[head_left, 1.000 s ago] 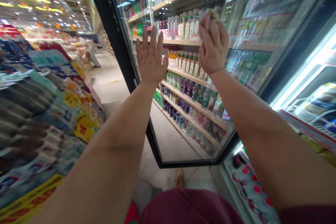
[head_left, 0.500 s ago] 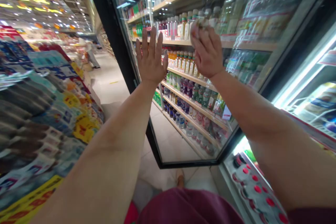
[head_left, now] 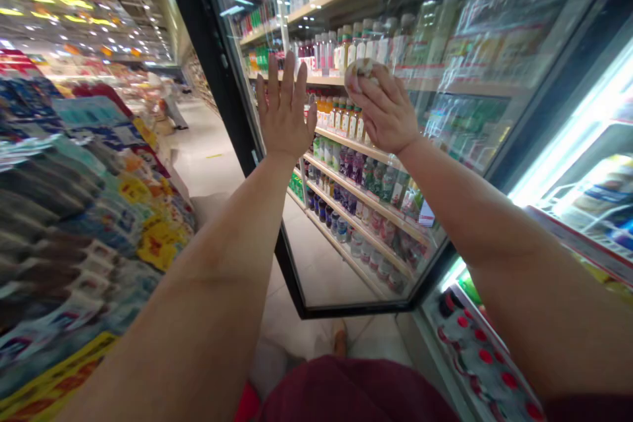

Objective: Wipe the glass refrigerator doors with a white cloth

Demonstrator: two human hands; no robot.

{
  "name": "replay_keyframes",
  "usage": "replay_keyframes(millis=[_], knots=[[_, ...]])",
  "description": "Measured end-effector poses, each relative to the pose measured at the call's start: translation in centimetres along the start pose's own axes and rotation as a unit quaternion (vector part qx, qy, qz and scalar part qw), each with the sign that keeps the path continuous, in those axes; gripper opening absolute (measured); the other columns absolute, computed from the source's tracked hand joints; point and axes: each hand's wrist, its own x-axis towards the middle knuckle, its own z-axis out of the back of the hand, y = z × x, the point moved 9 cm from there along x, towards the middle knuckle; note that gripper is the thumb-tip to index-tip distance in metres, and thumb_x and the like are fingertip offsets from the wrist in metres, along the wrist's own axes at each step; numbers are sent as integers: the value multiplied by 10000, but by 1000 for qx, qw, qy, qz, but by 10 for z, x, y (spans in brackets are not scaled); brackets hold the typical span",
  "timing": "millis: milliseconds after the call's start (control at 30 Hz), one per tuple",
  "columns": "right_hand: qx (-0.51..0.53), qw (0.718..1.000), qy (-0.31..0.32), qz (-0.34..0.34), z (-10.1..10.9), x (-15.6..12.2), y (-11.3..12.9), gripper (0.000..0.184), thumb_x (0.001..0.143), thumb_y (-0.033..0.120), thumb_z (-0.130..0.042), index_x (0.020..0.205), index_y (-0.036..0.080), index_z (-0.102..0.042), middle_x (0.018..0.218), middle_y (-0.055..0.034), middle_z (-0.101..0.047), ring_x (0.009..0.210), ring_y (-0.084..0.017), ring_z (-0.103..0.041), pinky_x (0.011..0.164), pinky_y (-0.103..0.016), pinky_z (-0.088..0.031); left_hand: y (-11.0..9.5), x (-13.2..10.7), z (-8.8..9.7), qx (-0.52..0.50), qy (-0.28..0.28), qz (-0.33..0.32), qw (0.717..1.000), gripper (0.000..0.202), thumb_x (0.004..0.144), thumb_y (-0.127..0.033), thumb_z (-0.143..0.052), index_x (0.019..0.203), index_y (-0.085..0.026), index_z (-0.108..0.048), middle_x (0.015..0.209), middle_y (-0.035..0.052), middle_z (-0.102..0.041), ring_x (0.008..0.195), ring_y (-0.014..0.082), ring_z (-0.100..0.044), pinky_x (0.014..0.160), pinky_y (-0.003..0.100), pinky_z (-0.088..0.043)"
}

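A black-framed glass door (head_left: 336, 257) stands swung open in front of me. My left hand (head_left: 285, 112) lies flat on the glass near the frame's left side, fingers spread, holding nothing. To the right of it, my right hand (head_left: 390, 105) presses a crumpled whitish cloth (head_left: 361, 72) with brownish patches against the pane. Its fingers lie over the cloth and cover part of it. Through the glass, shelves with rows of bottles (head_left: 346, 119) show behind both hands.
On the right is the lit cooler with red-capped bottles (head_left: 484, 356) at its bottom. Packaged goods (head_left: 123, 211) are stacked on the left, beside a pale aisle floor (head_left: 202, 138). A person (head_left: 171, 102) stands far down the aisle.
My right hand has slid the cloth down and slightly left across the glass. The left hand stays in the same spot.
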Motion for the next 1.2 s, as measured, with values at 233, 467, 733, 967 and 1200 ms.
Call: replay_keyframes(millis=[233,467,733,967,1200], knots=[[-7,982,-116,-147,12,-10,-31,599,1060,380,-157,1559,220,-446,1612,-80,-414,1573,-299,-212,1283,-588,-196,0,2,0,9,-26,-28,999,744,984,-562,-222,1581,-125,-297,1683,-88,-178,1455,-27,317,1233,323,234],[-50,993,-66,-79,3,-9,-16,567,1047,339,-203,1532,247,-483,1572,-48,-472,1540,-283,-302,1255,-566,-277,2,2,-2,-2,-26,-30,999,724,996,-574,-251,1560,-134,-362,1673,-65,-246,1492,7,280,1268,371,173],[-45,986,-109,-114,9,-14,-22,577,1058,369,-172,1517,245,-497,1563,-59,-476,1544,-283,-271,1249,-583,-253,-1,2,-1,29,-42,-45,998,760,990,-574,-193,1522,-62,-371,1674,-26,-252,1446,-36,329,1254,364,150],[-44,971,-118,-205,13,-22,-39,601,1052,329,-134,1542,211,-460,1599,-90,-412,1564,-292,-234,1260,-612,-214,-3,1,1,17,-39,-40,998,766,979,-608,-187,1493,-99,-439,1661,-23,-293,1441,-33,331,1251,346,173],[-39,999,37,-8,-7,-12,7,555,1019,318,-268,1547,316,-441,1560,4,-482,1545,-242,-292,1261,-519,-280,-1,0,0,1,-53,-46,998,737,1022,-608,-260,1594,-147,-319,1697,-1,-182,1547,98,175,1290,435,99]])
